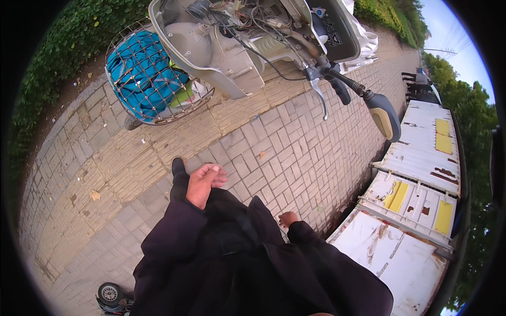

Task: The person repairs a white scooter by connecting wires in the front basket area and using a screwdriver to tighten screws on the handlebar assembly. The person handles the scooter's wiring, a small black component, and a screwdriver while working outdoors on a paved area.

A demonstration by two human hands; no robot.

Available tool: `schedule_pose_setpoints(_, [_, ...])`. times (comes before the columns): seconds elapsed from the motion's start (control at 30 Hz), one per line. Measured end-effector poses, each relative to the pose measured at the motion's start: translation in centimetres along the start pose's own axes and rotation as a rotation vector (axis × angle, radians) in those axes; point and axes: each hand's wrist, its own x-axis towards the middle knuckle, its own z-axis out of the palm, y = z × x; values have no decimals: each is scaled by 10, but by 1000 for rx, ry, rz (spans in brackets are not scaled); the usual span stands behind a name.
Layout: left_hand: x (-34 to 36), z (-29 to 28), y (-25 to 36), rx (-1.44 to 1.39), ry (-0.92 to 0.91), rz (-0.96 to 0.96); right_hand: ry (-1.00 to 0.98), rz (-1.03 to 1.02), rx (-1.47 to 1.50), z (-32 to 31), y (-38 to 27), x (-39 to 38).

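Hovering left hand (205,185): over the person's lap-side, just beside a black shoe (179,166) in the view; fingers loosely bent, thumb near the fingertips, grip narrow.
Right hand (288,218): low by the coat's edge, above the paving; partly hidden by its cuff, so cannot tell how its grip stands.
Coat: dark, near-black cloth (211,284), long sleeves reaching both wrists.
Scooter: pale grey plastic-bodied two-wheeler (226,58), ahead of the person at upper middle, well apart from both hands; front shell open, tangled multicoloured wires (247,18) exposed.
Handlebar: black rubber-covered end (340,90), silver curved brake lever (319,99) beside it; farther right, a rounded dark-grey and tan housing (385,117) on a black stem.
Basket: rusty wire-mesh carrier (158,123) on the scooter's left; bright blue fabric bundle (139,73) inside, a green item (183,96) near its right end.
Ground: grey-pink brick paving (274,152), crossed by a yellowish ribbed strip (232,120); dry leaf (95,195) at left.
Edges: leafy green hedge (58,68) upper left; white rust-marked metal boxes with yellow panels (406,258) right; small black-tyred wheel (109,294) lower left.
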Motion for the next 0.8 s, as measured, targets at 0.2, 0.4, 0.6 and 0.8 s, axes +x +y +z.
schedule_pose_setpoints(0.2, [-11, -70, -9, -50, 231, -11, -83, -379, 103, 13, -117, -38])
schedule_pose_setpoints(0.4, [-20, -118, -20, -40, 316, 8, -278, -660, 469, 30, -243, -70])
schedule_pose_setpoints(0.6, [-23, -143, -24, 4, 362, -19, -65, -616, 307, 50, -223, -70])
schedule_pose_setpoints(0.8, [-15, -152, -38, -22, 391, -41, 1, -306, 157, 46, -176, -49])
